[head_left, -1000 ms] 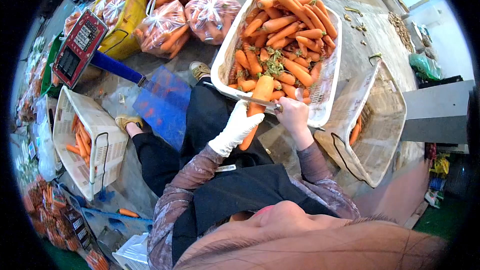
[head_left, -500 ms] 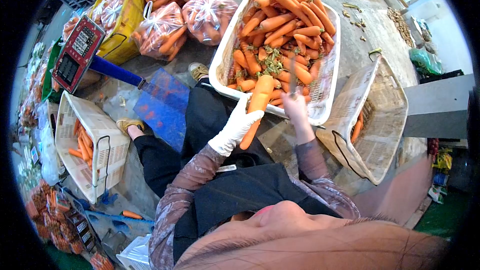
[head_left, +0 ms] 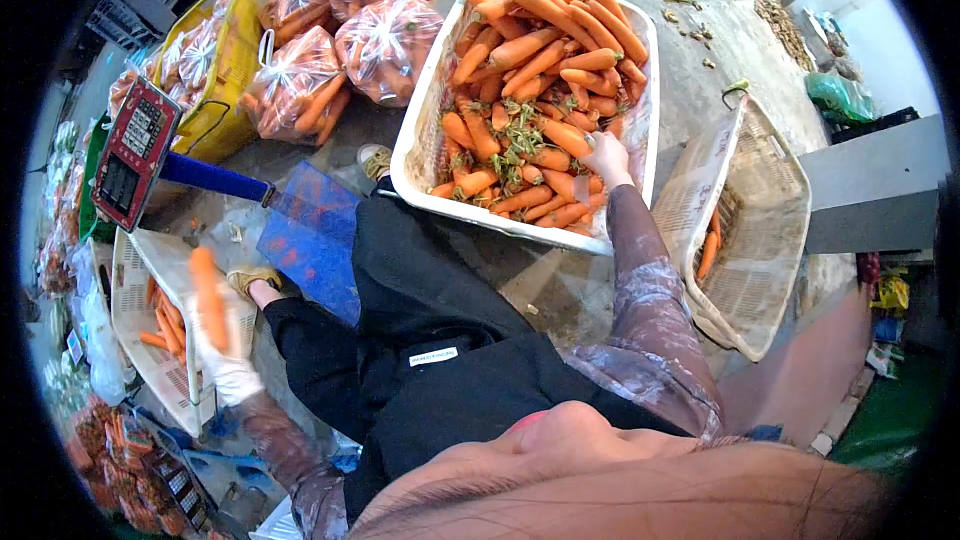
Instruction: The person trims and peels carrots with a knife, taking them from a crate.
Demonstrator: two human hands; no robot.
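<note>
Floor (head_left: 750,65), tub (head_left: 510,228), left hand (head_left: 230,358) holding carrot (head_left: 209,292) (blurred)

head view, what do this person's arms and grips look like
The left grip wears a white glove, blurred here; the right grip is ungloved. Both arms have long, fitted sleeves, the left sleeve and right sleeve alike brownish-purple with a pale, mottled pattern.
</note>
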